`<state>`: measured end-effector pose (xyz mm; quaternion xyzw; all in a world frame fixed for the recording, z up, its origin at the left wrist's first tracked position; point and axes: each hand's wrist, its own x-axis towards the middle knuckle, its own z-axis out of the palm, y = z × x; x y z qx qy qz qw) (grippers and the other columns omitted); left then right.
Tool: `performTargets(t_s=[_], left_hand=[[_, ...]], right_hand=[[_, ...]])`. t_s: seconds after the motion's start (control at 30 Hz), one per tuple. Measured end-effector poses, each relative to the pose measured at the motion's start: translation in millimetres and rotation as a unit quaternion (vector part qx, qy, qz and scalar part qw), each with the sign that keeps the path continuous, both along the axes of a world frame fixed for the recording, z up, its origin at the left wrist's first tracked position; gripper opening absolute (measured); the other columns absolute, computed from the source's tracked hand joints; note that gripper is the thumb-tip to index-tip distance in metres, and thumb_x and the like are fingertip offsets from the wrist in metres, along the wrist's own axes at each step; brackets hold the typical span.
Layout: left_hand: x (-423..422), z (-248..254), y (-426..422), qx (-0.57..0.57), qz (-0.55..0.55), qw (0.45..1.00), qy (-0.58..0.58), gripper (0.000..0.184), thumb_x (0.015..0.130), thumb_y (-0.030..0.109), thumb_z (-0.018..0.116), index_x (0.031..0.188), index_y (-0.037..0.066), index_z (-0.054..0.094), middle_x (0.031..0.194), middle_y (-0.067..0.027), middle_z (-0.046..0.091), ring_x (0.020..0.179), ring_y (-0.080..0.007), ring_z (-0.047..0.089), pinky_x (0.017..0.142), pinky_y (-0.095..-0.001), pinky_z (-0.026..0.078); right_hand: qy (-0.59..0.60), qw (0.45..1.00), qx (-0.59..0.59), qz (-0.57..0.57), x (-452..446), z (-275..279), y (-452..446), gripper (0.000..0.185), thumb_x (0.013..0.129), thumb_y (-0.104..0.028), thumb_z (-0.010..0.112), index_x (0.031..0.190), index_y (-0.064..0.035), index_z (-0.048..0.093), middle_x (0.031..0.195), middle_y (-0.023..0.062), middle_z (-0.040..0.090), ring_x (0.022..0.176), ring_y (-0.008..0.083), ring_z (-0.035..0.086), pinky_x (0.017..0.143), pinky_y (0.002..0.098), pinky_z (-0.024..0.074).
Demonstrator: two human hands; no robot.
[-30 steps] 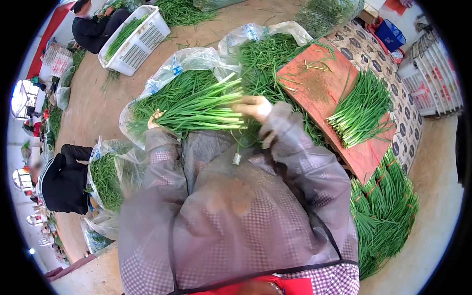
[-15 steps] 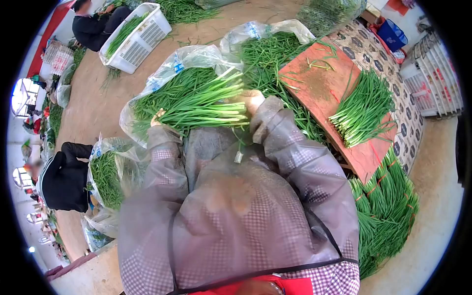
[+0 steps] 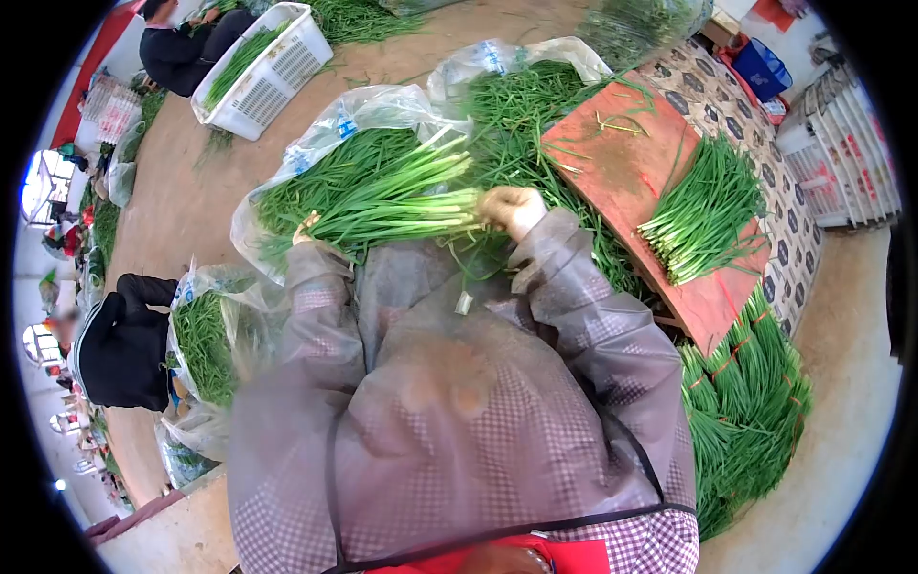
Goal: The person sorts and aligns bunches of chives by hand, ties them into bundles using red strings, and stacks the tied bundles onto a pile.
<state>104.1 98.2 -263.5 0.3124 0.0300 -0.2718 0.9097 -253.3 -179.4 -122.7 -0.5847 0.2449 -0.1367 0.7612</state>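
Bunch of chives (image 3: 402, 203) lies crosswise in front of the wearer's lap, its pale stem ends pointing right and its green leaves running left, with several stems fanned out at the upper right. The left hand (image 3: 307, 228) grasps the leafy end. The right hand (image 3: 513, 210) is at the pale ends with its fingers curled in; it is slightly blurred, and I cannot tell whether it pinches any stems. Both forearms are covered by the sleeves of a translucent, greyish-purple smock (image 3: 469, 421) over checked clothing.

Just beyond the bunch, a clear plastic bag (image 3: 368, 101) lies open around loose greens (image 3: 325, 172). Beside it, a second plastic bag (image 3: 459, 72) holds more. To the right stands a reddish table (image 3: 622, 143), with scraps near its far corner and a second bunch (image 3: 703, 210) across its right side. Below its near corner are chive bundles (image 3: 751, 430) bound with red ties.

Farther out, a blue basket (image 3: 762, 69) and stacked white crates (image 3: 832, 158) stand at the right. At the upper left, a person in dark clothing (image 3: 172, 59) sits by a white crate of greens (image 3: 277, 91); another person (image 3: 124, 349) is beside a bag at the left.
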Motion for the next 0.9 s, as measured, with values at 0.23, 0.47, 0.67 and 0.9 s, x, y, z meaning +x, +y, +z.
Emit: performTargets(t_s=[0.23,0.47,0.67,0.9], left_hand=[[-4,1,2,-0.002,0.004,1.000,-0.002,0.029,0.083,0.018,0.049,0.094,-0.008,0.058,0.065,-0.0061,0.054,0.066,-0.0214,0.054,0.091,-0.0431,0.044],[-7,3,5,-0.007,0.004,1.000,-0.007,0.029,0.083,0.018,0.050,0.094,-0.008,0.058,0.065,-0.0062,0.054,0.067,-0.0214,0.054,0.092,-0.0425,0.044],[-9,3,2,-0.015,0.005,1.000,-0.014,0.029,0.083,0.018,0.051,0.094,-0.007,0.058,0.065,-0.0062,0.054,0.067,-0.0214,0.054,0.092,-0.0419,0.044],[-30,29,-3,-0.053,-0.011,0.994,-0.090,0.028,0.083,0.018,0.052,0.094,-0.007,0.058,0.065,-0.0062,0.054,0.068,-0.0214,0.054,0.092,-0.0413,0.044]], right_hand=[[0.077,0.983,0.005,0.164,-26,-4,-10,0.042,0.078,-0.033,0.072,0.106,-0.0016,0.066,0.096,0.0063,0.065,0.074,0.0104,0.057,0.067,0.0258,0.0456],[0.088,0.992,0.074,0.060,-23,-9,6,0.015,0.078,-0.015,0.068,0.085,-0.0017,0.070,0.066,0.0024,0.062,0.048,0.0060,0.045,0.044,0.0196,0.0341],[-0.012,0.997,-0.046,0.059,-39,13,-9,0.031,0.080,-0.023,0.070,0.103,-0.0014,0.067,0.098,0.0070,0.067,0.090,0.0156,0.060,0.081,0.0270,0.0464],[-0.051,0.996,0.068,-0.013,2,-28,52,0.020,0.077,-0.004,0.068,0.096,-0.0012,0.068,0.085,0.0044,0.066,0.080,0.0109,0.057,0.076,0.0252,0.0440]])
